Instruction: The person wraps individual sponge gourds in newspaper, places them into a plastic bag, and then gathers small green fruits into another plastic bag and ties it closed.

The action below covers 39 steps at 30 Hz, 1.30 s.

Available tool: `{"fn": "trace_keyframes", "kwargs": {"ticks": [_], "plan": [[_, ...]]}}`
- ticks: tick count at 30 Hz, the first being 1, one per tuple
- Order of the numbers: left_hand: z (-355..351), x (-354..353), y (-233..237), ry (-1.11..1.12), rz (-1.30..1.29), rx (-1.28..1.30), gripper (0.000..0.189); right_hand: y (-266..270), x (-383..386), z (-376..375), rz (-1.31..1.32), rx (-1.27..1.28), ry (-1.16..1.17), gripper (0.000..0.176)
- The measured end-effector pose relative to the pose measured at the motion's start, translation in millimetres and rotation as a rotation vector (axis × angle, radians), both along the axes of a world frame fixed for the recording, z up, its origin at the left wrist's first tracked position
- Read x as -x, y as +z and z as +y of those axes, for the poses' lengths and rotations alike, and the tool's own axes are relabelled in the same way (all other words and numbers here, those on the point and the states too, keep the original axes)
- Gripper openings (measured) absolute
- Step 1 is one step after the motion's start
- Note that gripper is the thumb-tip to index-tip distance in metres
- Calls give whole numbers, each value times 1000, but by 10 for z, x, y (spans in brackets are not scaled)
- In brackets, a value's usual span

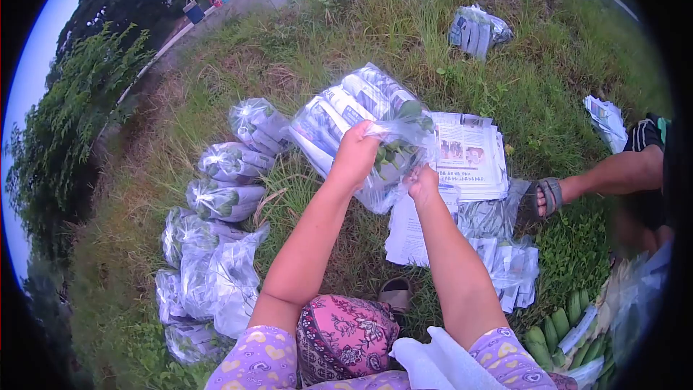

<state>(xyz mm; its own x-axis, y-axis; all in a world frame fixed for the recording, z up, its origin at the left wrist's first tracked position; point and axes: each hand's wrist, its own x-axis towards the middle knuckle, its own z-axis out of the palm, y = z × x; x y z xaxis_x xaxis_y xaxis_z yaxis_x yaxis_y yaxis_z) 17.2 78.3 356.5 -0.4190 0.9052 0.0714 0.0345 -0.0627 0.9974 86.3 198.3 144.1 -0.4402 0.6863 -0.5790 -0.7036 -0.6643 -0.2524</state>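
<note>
A clear plastic bag [361,112] filled with newspaper-wrapped rolls is held up in front of me. Green produce ends show at its open-looking right side. My left hand [355,152] is closed on the gathered plastic near the middle of the bag. Lower and to the right, my right hand [424,180] pinches the edge of the same bag. Behind my right hand lies a stack of newspaper sheets [473,159] on the grass, with a loose printed sheet [410,235] nearer to me.
Several filled plastic bags [227,201] form a row on the left. Another wrapped bundle [478,29] lies at the back. A person's sandalled foot [550,197] is at the right, above long green vegetables [552,332]. Folded newspaper in plastic [511,267] sits between.
</note>
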Motion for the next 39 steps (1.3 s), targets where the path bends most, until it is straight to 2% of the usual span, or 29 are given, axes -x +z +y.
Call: {"fn": "trace_keyframes", "kwargs": {"ticks": [2,3,6,9,12,13,15,18,20,22,24,27,34,36,39], "plan": [[-52,35,113,-7,-1,54,11,312,-111,-267,31,-53,-7,34],[-99,19,199,-26,-28,56,10,416,-170,-351,160,-18,7,43],[-152,14,395,-89,-27,50,11,747,-381,-618,214,-119,25,47],[-248,-198,705,-129,-32,-1,9,1103,-702,-815,295,-272,49,45],[-432,-308,1071,-173,-199,-74,7,1617,-993,-1059,479,-408,52,40],[-466,-347,1111,-130,-165,-60,12,1862,-1100,-1162,526,-438,68,40],[-591,-442,1013,-150,-282,-26,13,2185,-1307,-1331,605,-554,102,38],[-960,-596,896,-176,-463,52,15,2415,-1555,-1681,654,-585,175,37],[-1256,-844,739,-178,-605,106,15,2468,-1813,-1913,603,-557,153,37],[-1545,-1121,599,-270,-676,139,16,2491,-2107,-2165,562,-521,140,37],[-1825,-1405,530,-357,-701,125,15,2423,-2396,-2338,646,-572,142,36],[-2151,-1795,504,-366,-744,120,15,2403,-2746,-2590,610,-591,102,36],[-2569,-2242,565,-338,-523,18,14,2209,-3190,-2971,679,-619,64,36],[-2631,-2348,601,-187,-467,-3,9,2110,-3211,-3002,641,-615,55,35],[-2600,-2317,428,-72,-392,-56,13,1981,-3131,-2916,618,-586,76,36]]}}
